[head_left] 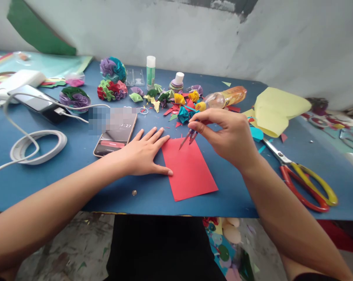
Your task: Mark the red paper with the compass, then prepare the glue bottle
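Left hand, grip spread, presses red paper near the bench's front edge; right hand pinches a compass; phone reads ":27".

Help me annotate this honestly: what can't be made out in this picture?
Head view:
- Phone: upper screen pixelated, unreadable.
- Compass: its top hidden inside the right hand.
- Red paper: left edge partly covered by the left hand.
- Bottle: label too blurred to read.

phone screen, digits ending ":27", rest blurred
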A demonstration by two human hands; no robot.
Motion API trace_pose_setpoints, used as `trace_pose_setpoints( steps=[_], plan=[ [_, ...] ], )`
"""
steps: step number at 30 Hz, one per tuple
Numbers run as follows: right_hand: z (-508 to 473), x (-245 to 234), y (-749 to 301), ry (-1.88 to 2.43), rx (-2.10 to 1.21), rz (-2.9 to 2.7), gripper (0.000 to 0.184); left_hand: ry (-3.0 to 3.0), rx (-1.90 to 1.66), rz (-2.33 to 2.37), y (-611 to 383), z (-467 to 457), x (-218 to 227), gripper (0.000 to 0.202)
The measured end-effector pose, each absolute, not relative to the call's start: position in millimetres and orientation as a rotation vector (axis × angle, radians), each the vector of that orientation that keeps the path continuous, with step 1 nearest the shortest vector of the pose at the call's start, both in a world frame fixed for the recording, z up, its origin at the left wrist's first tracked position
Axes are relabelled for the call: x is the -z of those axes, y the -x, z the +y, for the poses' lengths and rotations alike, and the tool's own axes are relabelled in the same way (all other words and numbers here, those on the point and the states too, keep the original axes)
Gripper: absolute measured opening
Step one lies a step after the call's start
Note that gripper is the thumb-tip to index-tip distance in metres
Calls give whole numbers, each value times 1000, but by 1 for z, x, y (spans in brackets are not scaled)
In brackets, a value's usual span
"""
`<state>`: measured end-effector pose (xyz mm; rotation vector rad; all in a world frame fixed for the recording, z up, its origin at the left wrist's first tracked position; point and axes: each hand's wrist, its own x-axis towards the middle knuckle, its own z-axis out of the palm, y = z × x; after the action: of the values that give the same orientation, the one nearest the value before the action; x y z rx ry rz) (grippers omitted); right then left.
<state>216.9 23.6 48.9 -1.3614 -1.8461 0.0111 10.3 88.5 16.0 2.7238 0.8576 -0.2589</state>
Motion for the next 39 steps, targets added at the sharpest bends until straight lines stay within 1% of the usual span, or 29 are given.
trace_pose_setpoints(
  steps=[3, 9, 13, 21, 27, 34, 37, 39],
  plan=[
    [23, -49, -219, 1326, -44, -1864, 7, -2736, 244, 852, -10, 89, -16, 110],
    [20, -50, -221, 1379, -231, -1791, 9, -2741, 240, 867, -10, 89, -14, 111],
    [18, -49, -224, 1428, -213, -1753, 8, -2734, 245, 871, -10, 90, -14, 111],
    [-7, -54, -224, 1522, 66, -1815, 6, -2727, 253, 870, -10, 90, -15, 110],
    [-17, -60, -203, 1575, 268, -1922, 17, -2731, 238, 866, -10, 89, -15, 110],
    [-1, -66, -186, 1634, 670, -2190, 32, -2727, 216, 857, -8, 89, -14, 112],
    [6, -68, -182, 1652, 840, -2238, 40, -2722, 207, 844, -7, 90, -12, 113],
    [12, -69, -180, 1671, 906, -2244, 42, -2716, 202, 839, -7, 90, -11, 113]
  ],
)
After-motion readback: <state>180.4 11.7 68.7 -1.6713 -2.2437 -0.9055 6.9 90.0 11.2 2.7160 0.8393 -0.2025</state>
